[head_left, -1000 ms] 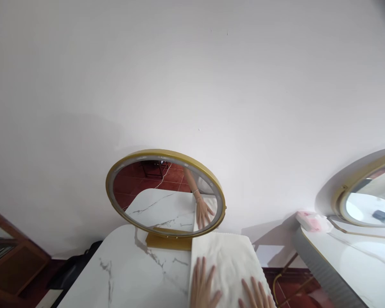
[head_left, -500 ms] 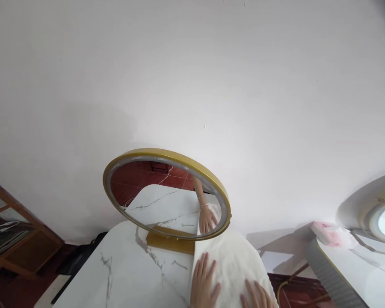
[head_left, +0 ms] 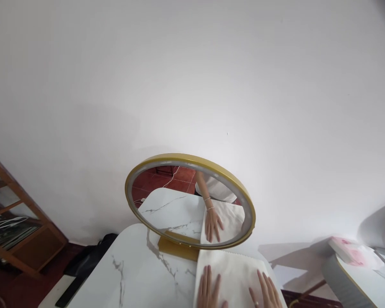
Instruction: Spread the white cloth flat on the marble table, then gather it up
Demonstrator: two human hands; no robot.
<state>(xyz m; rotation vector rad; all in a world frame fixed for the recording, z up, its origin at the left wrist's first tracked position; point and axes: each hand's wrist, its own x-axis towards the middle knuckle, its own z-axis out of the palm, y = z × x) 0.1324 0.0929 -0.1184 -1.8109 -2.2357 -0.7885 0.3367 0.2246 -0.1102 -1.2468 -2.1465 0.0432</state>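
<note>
A white cloth (head_left: 232, 269) lies spread on the right part of the marble-patterned table (head_left: 141, 273). My left hand (head_left: 208, 288) rests flat on the cloth near its left edge, fingers stretched out. Toward the cloth's right side lies my right hand (head_left: 266, 291), also open and palm down, with a ring on one finger. The lower parts of both hands are cut off by the frame's bottom edge. Just beyond the cloth stands an oval-looking mirror with a gold frame (head_left: 192, 157) on a gold base (head_left: 176, 248). It reflects one hand on the cloth.
A plain pale wall (head_left: 192, 77) rises behind the table. At the left is a wooden cabinet (head_left: 32, 244) with a black item (head_left: 88, 256) beside the table. A pink-and-white packet (head_left: 353, 251) sits on another table (head_left: 343, 278) at the right.
The cloth looks smoother, with a straighter far edge lying nearer to me. My hands are a little farther apart. The view has shifted, so the mirror appears farther right.
</note>
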